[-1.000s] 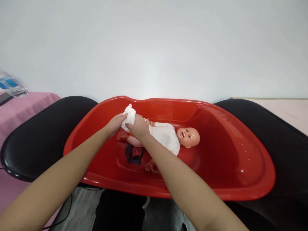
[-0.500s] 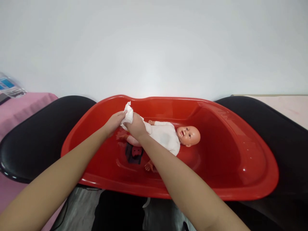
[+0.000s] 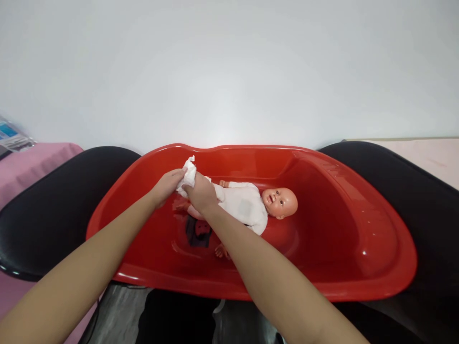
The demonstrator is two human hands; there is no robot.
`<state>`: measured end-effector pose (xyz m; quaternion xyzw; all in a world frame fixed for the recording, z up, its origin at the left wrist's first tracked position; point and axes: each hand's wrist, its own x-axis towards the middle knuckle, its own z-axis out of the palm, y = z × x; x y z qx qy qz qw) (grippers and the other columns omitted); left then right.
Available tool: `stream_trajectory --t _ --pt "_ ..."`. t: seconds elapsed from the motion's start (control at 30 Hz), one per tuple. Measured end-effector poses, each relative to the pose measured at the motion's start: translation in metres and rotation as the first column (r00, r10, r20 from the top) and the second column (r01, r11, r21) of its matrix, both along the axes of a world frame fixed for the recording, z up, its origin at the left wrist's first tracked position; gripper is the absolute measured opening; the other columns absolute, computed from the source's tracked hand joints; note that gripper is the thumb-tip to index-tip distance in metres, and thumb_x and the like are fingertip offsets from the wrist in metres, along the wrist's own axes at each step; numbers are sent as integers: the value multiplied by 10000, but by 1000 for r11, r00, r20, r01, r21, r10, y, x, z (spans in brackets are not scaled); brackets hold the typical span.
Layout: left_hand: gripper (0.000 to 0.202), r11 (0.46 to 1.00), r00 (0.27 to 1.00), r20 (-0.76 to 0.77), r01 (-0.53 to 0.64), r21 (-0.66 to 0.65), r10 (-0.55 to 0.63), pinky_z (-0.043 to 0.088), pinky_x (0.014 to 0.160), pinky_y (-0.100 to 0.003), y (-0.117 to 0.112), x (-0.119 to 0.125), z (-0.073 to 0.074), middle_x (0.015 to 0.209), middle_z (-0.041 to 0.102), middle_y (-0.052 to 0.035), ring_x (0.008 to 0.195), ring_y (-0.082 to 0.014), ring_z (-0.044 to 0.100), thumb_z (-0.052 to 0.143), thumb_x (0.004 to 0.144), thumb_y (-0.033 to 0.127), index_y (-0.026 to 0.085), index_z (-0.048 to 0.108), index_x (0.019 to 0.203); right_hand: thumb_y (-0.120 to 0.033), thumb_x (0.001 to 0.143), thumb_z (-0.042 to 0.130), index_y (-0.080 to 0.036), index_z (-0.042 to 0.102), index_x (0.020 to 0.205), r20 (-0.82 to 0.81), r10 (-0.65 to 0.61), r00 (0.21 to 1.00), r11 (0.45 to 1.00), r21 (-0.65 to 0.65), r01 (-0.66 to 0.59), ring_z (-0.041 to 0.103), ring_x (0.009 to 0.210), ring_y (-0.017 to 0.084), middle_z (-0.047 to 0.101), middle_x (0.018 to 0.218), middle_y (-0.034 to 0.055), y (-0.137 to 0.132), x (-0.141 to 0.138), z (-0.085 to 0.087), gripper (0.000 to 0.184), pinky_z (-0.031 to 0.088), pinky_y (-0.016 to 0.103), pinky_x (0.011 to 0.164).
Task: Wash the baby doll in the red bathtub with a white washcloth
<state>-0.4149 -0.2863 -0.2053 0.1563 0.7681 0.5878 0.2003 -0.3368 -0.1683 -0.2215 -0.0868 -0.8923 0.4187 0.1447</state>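
Note:
A baby doll point(image 3: 240, 205) lies on its back in a red tub point(image 3: 322, 286), its head point(image 3: 280, 203) to the right. It has a white body and bare plastic hands. Over the doll's legs, my left hand point(image 3: 169, 185) pinches the left side of a crumpled white cloth-like piece point(image 3: 188, 176). My right hand point(image 3: 202, 191) closes on the other side of it, close beside my left. My right hand and forearm hide part of the doll's legs and one arm.
A dark block with a red face-like shape point(image 3: 199, 231) lies at the tub's bottom. Black rounded seats or stools point(image 3: 64, 205) flank the tub. A pink-covered surface point(image 3: 43, 157) at far left bears a clear plastic packet point(image 3: 14, 136). A pale wall rises behind.
The view has shifted slightly. Both hands keep hold of the white piece, which sits a touch lower and further left. The doll lies in the same pose.

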Motion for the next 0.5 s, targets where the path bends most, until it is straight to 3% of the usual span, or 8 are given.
stream_trajectory --t 0.13,0.27,0.37,0.5 --pt "331 998 999 39 -32 -46 34 484 624 -254 2 5 3 818 675 -29 700 -169 607 644 846 525 197 672 872 -309 960 533 -216 674 1109 22 -10 1000 1000 13 10 651 957 244 735 1059 64 3 -2 0 225 453 326 819" --pt "353 998 997 61 -36 -57 39 534 709 -301 2 6 3 830 688 -38 758 -205 655 642 834 548 197 659 870 -291 1009 408 -208 684 1045 32 16 999 998 61 -18 653 923 231 735 1023 74 4 -4 -2 290 442 321 796" --pt "394 992 996 25 -80 -97 83 505 654 -277 1 3 0 834 698 -49 731 -197 632 645 821 585 194 667 854 -276 974 491 -184 652 1132 60 41 997 996 80 -45 638 1033 244 714 1134 102 0 -2 -6 243 443 344 878" --pt "419 991 998 26 -50 -126 54 444 566 -257 3 3 0 812 703 -60 674 -185 599 612 836 598 182 661 843 -329 925 620 -153 592 1213 107 -3 994 987 158 -14 586 1156 281 664 1243 147 -7 1 -10 339 415 415 978"
